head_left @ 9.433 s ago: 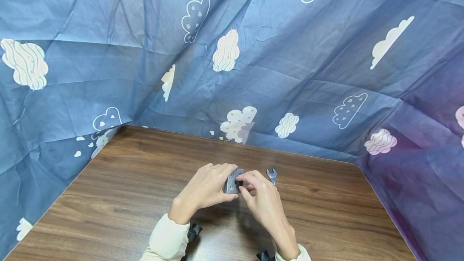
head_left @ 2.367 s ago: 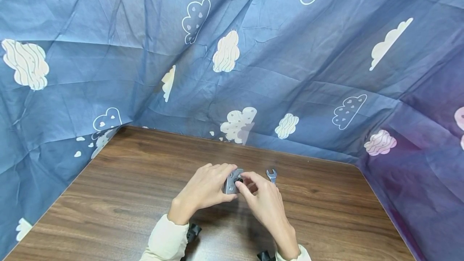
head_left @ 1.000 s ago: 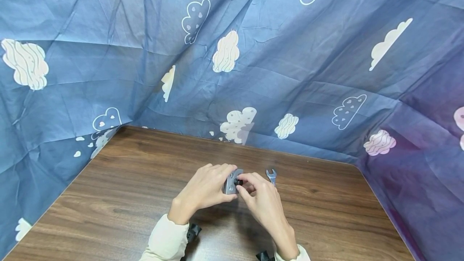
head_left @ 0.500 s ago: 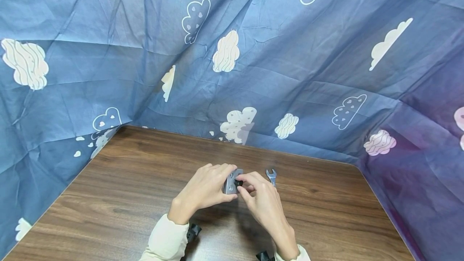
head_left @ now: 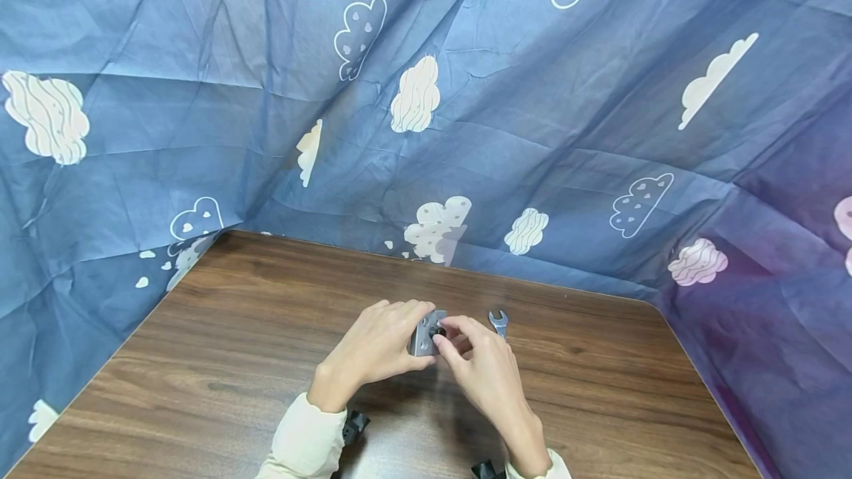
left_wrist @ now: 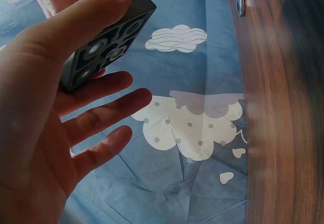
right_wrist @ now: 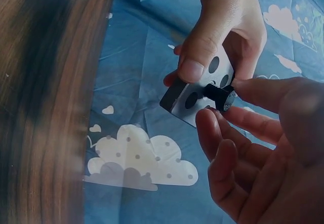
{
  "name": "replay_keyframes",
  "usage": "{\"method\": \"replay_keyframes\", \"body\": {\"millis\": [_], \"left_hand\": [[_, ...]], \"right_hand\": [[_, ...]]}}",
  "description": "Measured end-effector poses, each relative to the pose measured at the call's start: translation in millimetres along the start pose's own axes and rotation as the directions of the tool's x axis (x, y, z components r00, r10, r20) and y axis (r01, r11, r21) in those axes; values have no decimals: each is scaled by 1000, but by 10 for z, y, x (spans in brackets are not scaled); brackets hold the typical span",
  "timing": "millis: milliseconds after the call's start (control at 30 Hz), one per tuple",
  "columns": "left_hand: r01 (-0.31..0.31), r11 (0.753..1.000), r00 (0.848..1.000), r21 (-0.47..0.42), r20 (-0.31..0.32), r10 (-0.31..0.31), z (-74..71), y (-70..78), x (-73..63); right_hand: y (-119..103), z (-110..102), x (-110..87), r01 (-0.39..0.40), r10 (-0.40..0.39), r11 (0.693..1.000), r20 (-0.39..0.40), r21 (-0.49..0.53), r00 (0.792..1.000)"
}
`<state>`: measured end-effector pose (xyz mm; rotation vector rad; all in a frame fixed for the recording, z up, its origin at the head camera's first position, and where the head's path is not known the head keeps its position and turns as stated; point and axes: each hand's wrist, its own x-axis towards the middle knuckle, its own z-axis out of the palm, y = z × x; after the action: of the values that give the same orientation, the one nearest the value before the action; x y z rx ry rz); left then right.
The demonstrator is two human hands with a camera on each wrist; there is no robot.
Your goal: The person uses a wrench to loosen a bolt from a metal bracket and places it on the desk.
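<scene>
Between thumb and fingers, my left hand (head_left: 376,346) holds a grey metal plate (head_left: 423,346) by its edges, tilted up above the table. Round holes pierce it, and its dark back face (left_wrist: 114,46) shows in the left wrist view. A black hex-head bolt (right_wrist: 224,99) sticks out of the plate's middle hole, with part of its threaded shank showing. My right hand (head_left: 484,368) pinches the bolt's head between thumb and fingertips; its other fingers curl loosely below. How deep the bolt sits is hidden.
An open-ended wrench (head_left: 498,322) lies on the brown wooden table (head_left: 266,301), just beyond my right hand. Blue cloth (head_left: 506,131) with cloud prints hangs behind the table and along its sides. Black wrist-mounted devices (head_left: 356,426) sit near both cuffs.
My right thumb and fingertips keep shifting back and forth around the bolt's head; the thumb is now higher than half a second ago. My left hand, the plate and the wrench stay in place.
</scene>
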<state>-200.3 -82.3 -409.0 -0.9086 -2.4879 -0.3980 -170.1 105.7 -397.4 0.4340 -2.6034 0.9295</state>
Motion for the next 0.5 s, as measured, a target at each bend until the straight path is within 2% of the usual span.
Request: {"method": "replay_keyframes", "body": {"millis": [100, 500], "left_hand": [[2, 1000, 1000, 1, 3, -2, -2, 3, 3], [-7, 1000, 1000, 3, 2, 7, -5, 17, 5]], "right_hand": [[7, -2, 9, -14, 14, 1000, -9, -5, 1000], [24, 18, 5, 14, -15, 1000, -20, -19, 1000]]}}
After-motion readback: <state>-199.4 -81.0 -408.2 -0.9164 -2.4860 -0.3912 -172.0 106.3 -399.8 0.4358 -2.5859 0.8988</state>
